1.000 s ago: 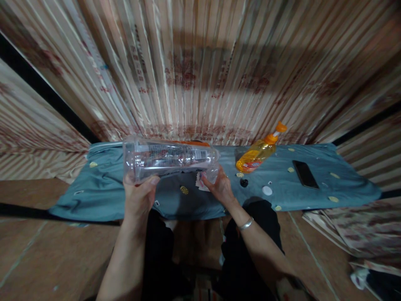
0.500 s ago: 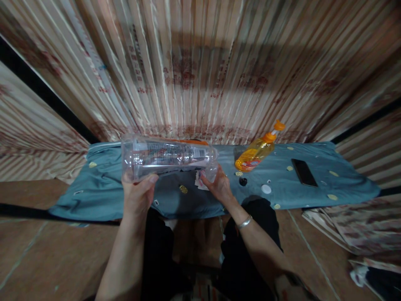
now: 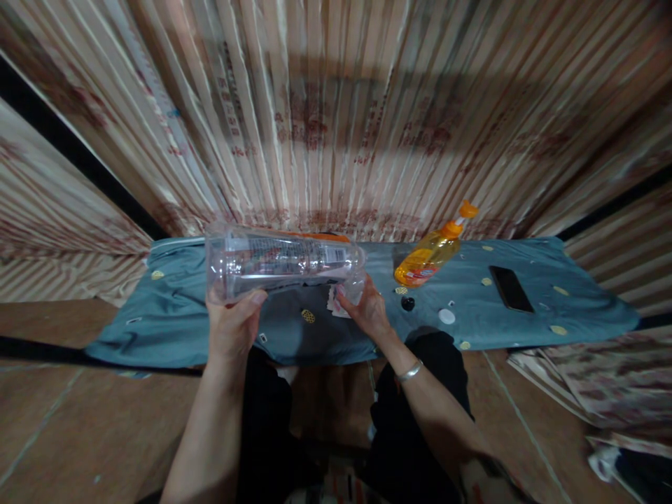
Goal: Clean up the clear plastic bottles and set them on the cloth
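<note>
A large clear plastic bottle (image 3: 286, 260) with a printed label and an orange strip lies sideways in the air above the cloth. My left hand (image 3: 234, 323) grips its wide base end from below, thumb along the near side. At the narrow end, my right hand (image 3: 369, 306) is closed round the neck. The fingers of both hands are partly hidden by the bottle. Below the neck, by my right thumb, a small pale patch with pink marks (image 3: 339, 302) shows; I cannot tell whether it lies on the cloth or is held.
A yellow dish soap bottle (image 3: 426, 257) with an orange pump stands right of my hands. Nearby lie a small black cap (image 3: 407, 304), a white disc (image 3: 446, 316) and a dark phone (image 3: 511, 288) on the blue cloth (image 3: 378, 343). A striped curtain (image 3: 336, 140) hangs behind.
</note>
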Motion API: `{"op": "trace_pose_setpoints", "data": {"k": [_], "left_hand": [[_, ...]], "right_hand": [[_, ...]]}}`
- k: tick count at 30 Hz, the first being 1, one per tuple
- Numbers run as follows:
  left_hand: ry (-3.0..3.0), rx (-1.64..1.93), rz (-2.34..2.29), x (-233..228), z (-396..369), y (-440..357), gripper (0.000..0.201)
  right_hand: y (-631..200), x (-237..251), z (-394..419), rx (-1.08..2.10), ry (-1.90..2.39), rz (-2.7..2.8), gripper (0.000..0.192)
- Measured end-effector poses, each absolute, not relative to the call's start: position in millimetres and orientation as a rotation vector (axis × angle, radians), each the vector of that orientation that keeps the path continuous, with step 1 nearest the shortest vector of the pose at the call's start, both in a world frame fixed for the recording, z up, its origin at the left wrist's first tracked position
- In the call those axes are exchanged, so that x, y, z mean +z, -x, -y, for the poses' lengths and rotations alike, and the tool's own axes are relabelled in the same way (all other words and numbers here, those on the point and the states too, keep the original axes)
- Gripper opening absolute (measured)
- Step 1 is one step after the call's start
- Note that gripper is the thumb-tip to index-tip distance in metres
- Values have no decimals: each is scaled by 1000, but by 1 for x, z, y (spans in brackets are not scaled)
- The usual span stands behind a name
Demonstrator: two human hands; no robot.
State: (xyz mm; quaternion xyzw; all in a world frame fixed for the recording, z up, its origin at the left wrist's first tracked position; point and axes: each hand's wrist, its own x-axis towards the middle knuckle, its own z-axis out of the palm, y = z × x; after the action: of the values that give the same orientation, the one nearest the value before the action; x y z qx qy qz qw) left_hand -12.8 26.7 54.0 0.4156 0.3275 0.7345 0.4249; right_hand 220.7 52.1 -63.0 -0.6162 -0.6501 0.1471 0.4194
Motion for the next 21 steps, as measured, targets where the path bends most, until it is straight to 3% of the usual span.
{"op": "trace_pose_setpoints", "data": {"k": [8, 15, 21], "left_hand": [[-1039, 1847, -791, 57, -26, 11, 54], [-1054, 1834, -786, 57, -27, 12, 66], [-1064, 1841, -790, 58, -28, 11, 59]], "right_hand": [[-222, -65, -52, 358, 1547, 1644, 74], [-222, -67, -53, 345, 1546, 1654, 76], [-222, -65, -52, 370, 1555, 1649, 74]]}}
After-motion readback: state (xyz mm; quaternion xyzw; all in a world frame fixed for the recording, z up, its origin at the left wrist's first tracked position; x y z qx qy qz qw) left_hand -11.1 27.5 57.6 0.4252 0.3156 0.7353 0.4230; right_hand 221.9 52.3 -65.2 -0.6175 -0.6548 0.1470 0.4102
